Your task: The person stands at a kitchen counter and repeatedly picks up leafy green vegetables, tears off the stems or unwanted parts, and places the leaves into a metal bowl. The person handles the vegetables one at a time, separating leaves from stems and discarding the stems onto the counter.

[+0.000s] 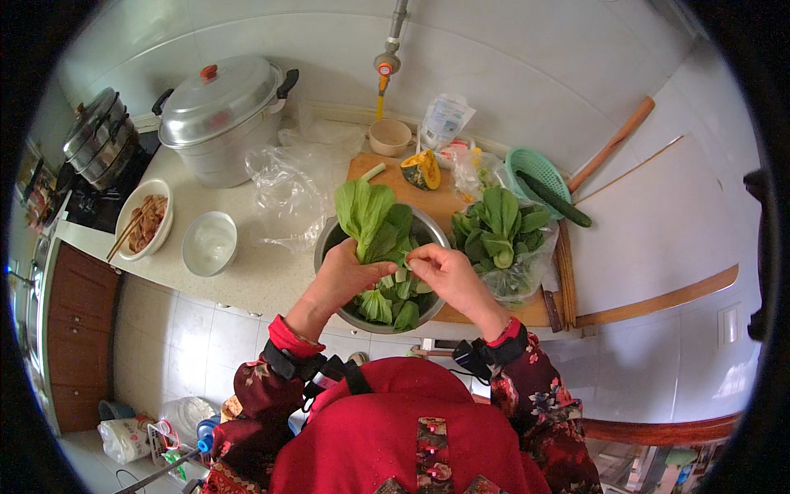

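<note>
My left hand [347, 272] grips a head of leafy green bok choy [365, 216], its leaves pointing away from me, above a round metal basin [439, 230]. Fingertips of my right hand [441, 272] pinch at the base of that bok choy; a small pale green piece shows near them. Loose bok choy leaves [378, 307] lie inside the basin. To the right, more heads of bok choy [501, 234] rest on a clear plastic bag [518, 284]. The basin stands partly over a wooden cutting board [441, 200].
A cut pumpkin piece [421, 170], a beige bowl [389, 137] and a cucumber [554, 199] on a green basket [524, 159] lie behind. A knife [550, 309] is at right. Leftward are a white bowl [210, 244], meat bowl [168, 213] and large steamer pot [219, 123].
</note>
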A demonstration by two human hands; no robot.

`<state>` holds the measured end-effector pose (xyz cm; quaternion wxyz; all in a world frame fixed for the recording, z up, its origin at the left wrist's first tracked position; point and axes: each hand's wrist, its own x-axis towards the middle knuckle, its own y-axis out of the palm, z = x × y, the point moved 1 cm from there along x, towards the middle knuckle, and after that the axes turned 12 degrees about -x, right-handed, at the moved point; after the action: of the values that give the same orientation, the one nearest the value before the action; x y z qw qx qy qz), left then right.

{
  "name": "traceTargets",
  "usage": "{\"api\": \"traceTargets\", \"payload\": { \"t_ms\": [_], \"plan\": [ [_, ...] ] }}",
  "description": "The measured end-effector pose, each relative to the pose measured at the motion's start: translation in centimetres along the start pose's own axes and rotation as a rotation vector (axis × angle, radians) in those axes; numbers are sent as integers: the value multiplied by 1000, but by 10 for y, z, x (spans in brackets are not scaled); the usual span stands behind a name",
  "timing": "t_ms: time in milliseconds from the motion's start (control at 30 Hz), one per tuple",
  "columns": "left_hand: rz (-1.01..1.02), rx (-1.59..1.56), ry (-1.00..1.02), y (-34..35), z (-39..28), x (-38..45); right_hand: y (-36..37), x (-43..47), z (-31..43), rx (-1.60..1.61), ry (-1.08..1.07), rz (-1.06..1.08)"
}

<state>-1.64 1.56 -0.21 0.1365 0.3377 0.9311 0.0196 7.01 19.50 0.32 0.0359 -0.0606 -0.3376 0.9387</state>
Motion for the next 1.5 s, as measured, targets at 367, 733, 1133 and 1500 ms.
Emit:
{"api": "traceTargets", "payload": {
  "t_ms": [367,733,1133,1500],
  "plan": [
    [142,40,276,21,22,-6,22,1,29,91,-88,-95],
    [17,-397,139,5,33,0,4,-2,26,290,-19,-124],
    [96,-334,182,12,20,-8,3,-2,27,267,-69,-120],
    [30,-631,300,23,25,-5,12,3,20,239,-97,-162]
  ]
}}
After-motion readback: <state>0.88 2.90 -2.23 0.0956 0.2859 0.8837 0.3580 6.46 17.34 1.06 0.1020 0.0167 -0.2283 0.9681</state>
